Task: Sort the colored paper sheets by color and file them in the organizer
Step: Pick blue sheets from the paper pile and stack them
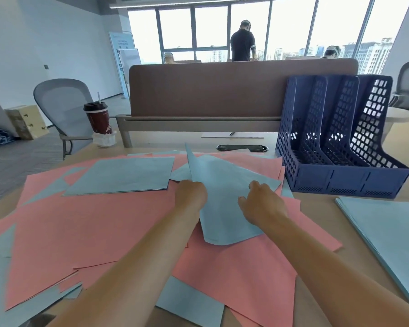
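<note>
Pink sheets (109, 227) and blue sheets lie mixed across the desk in front of me. One blue sheet (222, 185) is bent upward, its far corner raised. My left hand (191, 194) grips its left edge, fingers curled under the paper. My right hand (260, 204) rests on the sheet's right part with fingers bent onto it. A neat stack of blue sheets (125, 174) lies to the left of the hands. The dark blue mesh organizer (340, 175) with three slots stands at the right rear; its slots look empty.
Another pile of pale blue sheets (392, 234) lies at the right edge of the desk. A red cup (98, 120) with a straw stands at the back left. A brown divider panel (222, 90) bounds the desk's far side. People stand beyond it.
</note>
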